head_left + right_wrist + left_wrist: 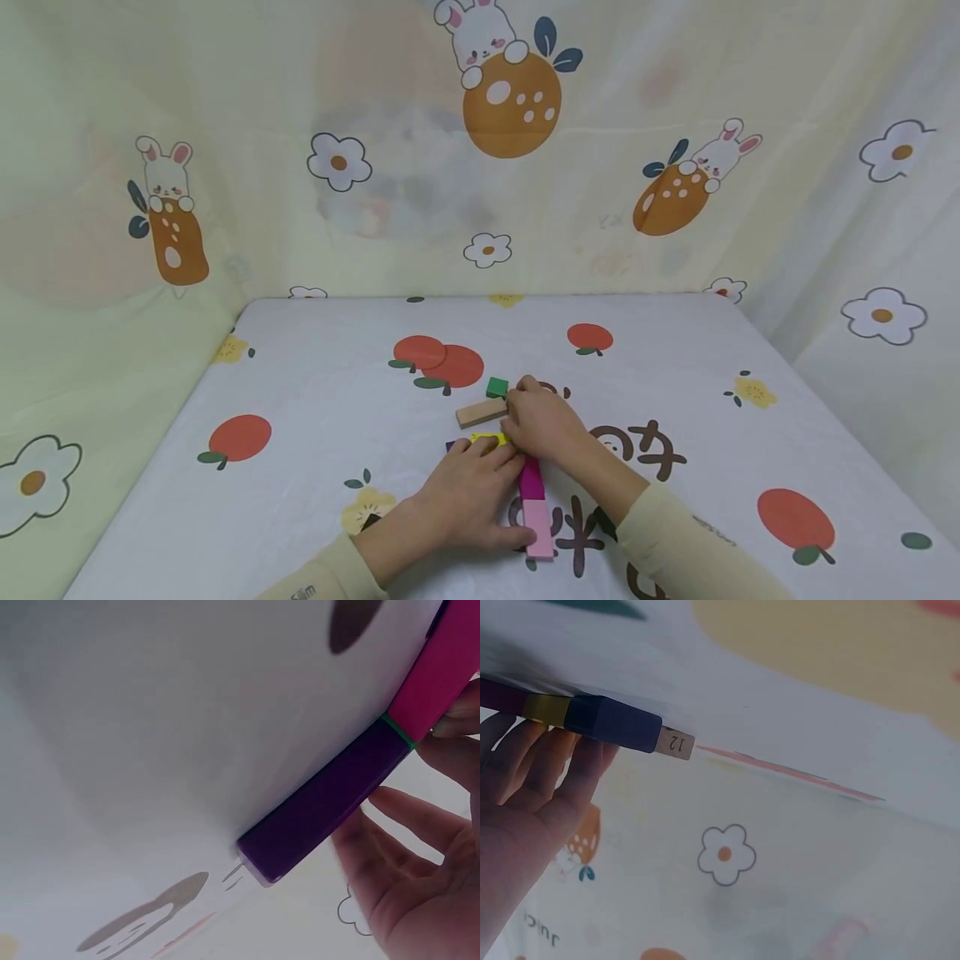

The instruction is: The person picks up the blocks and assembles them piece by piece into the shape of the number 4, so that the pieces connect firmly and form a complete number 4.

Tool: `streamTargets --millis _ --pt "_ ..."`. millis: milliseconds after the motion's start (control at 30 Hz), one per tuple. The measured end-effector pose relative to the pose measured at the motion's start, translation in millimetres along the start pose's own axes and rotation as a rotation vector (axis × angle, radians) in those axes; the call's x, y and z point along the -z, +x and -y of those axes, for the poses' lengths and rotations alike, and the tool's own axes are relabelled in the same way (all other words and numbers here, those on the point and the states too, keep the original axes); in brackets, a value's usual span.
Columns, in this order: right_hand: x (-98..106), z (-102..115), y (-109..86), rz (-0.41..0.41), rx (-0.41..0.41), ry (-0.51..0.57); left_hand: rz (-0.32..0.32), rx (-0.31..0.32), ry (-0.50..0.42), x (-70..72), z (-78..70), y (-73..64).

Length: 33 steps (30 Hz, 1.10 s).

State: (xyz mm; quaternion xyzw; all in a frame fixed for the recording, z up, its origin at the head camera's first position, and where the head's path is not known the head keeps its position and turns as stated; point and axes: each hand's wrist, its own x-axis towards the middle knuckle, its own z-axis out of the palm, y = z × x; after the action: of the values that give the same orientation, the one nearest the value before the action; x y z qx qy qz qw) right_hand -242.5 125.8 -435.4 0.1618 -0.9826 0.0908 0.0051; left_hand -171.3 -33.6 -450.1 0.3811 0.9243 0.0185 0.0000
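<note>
My left hand lies low over the table, fingertips against a row of coloured blocks and thumb beside a pink block. In the left wrist view its extended fingers touch the row: a yellow block, a dark blue block and a wooden end marked 12. My right hand is bent over the far part of the row, by the magenta block. In the right wrist view its fingertips touch one side of a purple block, which meets the magenta block at an angle.
Beyond the hands lie a plain wooden block and a green cube. A white cloth printed with fruit and flowers covers the table. Patterned curtains hang behind it and at both sides.
</note>
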Motion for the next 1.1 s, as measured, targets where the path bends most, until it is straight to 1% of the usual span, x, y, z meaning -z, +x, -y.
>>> streamTargets --millis 267,467,633,733,967,1100 --pt "-3 1 -7.8 -0.031 0.031 -0.108 0.016 0.007 -0.017 -3.2 0.4 -0.5" --pt "-3 -2 -11.3 -0.036 0.067 -0.161 0.001 0.003 -0.007 -4.5 0.0 -1.1" --pt "0 -4 -16.2 -0.032 0.113 -0.163 -0.007 0.003 0.010 -5.3 0.4 -1.1" --pt "4 -6 -20.4 -0.010 0.136 -0.141 -0.009 0.000 0.020 -5.0 0.9 -0.8" --pt "12 -11 -30.1 0.046 0.143 -0.074 0.008 -0.003 0.006 -4.5 2.6 0.1" --pt "11 -13 -34.0 0.069 0.147 -0.087 0.019 0.001 -0.017 -4.0 2.2 -0.2"
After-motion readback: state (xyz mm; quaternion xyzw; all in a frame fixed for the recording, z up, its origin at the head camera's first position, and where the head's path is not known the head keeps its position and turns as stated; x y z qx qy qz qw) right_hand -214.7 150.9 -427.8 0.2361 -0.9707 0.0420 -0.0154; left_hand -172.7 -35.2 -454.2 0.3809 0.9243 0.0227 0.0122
